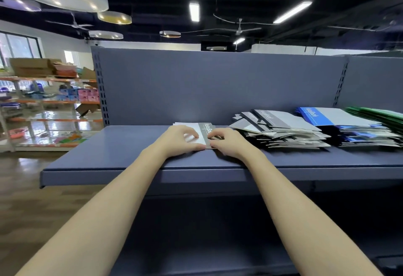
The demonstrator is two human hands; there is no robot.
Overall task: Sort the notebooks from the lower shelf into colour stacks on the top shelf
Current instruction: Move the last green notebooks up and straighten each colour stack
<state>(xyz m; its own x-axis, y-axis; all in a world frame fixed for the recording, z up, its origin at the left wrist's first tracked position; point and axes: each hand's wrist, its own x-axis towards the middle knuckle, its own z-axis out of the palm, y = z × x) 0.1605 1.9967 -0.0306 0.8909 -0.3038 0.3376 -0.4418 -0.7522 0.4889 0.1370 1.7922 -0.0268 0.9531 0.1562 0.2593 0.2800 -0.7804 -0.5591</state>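
Both hands rest on a small grey notebook pile (204,133) lying on the top shelf (122,153) — left hand (182,139) flat, fingers relaxed; right hand (226,142) pinching its near edge. Grey stack (281,130), blue stack (349,129) and green stack (379,115) sit to the right.

Cardboard boxes (32,66) atop possibly stocked rack (50,101)
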